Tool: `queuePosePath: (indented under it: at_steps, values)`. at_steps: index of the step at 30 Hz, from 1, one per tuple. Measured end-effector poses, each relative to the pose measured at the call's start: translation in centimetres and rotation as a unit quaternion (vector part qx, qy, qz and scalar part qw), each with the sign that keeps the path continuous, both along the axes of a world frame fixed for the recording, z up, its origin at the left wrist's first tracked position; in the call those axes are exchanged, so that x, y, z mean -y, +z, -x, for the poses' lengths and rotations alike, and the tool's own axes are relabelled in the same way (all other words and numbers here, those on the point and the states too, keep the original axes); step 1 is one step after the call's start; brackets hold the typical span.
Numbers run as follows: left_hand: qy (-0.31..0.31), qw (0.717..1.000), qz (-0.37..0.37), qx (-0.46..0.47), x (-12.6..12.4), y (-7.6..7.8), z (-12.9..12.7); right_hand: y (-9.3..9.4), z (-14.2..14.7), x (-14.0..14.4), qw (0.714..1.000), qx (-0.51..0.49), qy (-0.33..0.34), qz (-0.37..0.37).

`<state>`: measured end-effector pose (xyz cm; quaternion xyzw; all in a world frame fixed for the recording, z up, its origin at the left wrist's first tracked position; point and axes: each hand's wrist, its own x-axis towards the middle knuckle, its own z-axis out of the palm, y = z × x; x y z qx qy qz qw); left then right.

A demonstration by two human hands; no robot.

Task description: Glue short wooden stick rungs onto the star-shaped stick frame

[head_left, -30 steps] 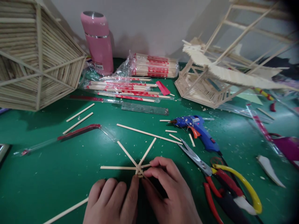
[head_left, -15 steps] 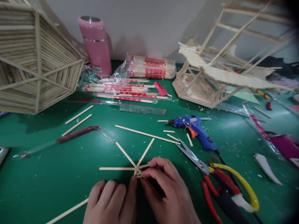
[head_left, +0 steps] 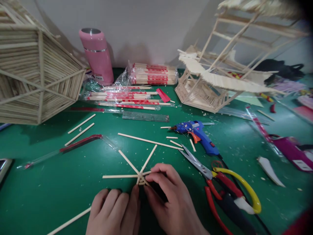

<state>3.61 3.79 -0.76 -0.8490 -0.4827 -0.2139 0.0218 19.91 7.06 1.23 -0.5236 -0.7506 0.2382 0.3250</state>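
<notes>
Stick star (head_left: pixel 139 175) between fingertips: right hand (head_left: pixel 172 197) pinching one spoke (head_left: pixel 143 180); left hand (head_left: pixel 113 209) against near side, thumb hidden, can't tell if clamped. Spokes meet, one crosspiece (head_left: pixel 141 183) in, other gaps bare; loose stick (head_left: pixel 150 141) beyond grip

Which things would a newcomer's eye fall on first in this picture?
Probably the big polygonal stick panel at the far left and the tall stick-frame model at the back right. The pink thermos flask stands out between them. Front and centre, the left hand and right hand touch a star of thin sticks.
</notes>
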Motion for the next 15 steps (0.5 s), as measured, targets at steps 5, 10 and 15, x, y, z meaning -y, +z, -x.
queuePosePath:
  at_steps: [5,10,15]
  values:
    - [-0.005,1.000,0.007,-0.012,0.16,-0.06,0.23,-0.11,-0.02,0.18,1.000,-0.002,0.005,0.007]
    - [-0.012,1.000,0.006,-0.023,0.18,0.13,0.32,-0.34,0.11,0.42,0.999,0.024,0.025,0.011]
    - [-0.011,1.000,0.008,-0.025,0.12,0.15,0.19,0.04,0.28,0.48,0.999,0.038,0.021,0.009]
